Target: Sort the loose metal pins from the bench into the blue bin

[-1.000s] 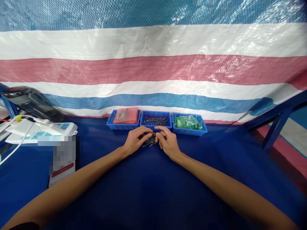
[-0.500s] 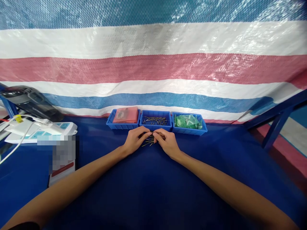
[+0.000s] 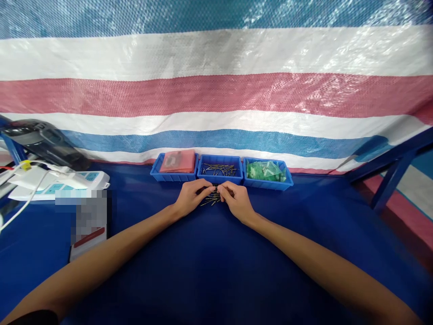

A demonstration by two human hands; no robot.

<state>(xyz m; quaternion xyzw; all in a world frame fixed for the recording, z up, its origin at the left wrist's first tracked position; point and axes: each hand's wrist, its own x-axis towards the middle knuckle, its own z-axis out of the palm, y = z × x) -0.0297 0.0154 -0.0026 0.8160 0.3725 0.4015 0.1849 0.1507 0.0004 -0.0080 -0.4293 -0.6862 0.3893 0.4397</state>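
Two bare arms reach out over the blue surface (image 3: 216, 271). The left hand (image 3: 191, 197) and the right hand (image 3: 238, 201) lie close together, and their bent fingers (image 3: 203, 184) meet tip to tip. Right under the fingertips lies a small heap of little metal pins (image 3: 209, 201), loose on the surface. The fingers of both hands are curled down onto the heap and touch it. The pins are too small to tell if any finger pinches one. Just past the fingers stand three blue boxes in a row, side by side. The middle box (image 3: 219, 177) is straight ahead of the fingers and has more of the same pins in it. The box to the left of the fingers (image 3: 158, 174) holds pink packets. The box to the right of the fingers (image 3: 283, 181) holds green packets. Well off to the left of the fingers lies a white power strip (image 3: 57, 183) with a white cord. Behind the boxes hangs a big striped sheet (image 3: 216, 95) in white, red and blue.
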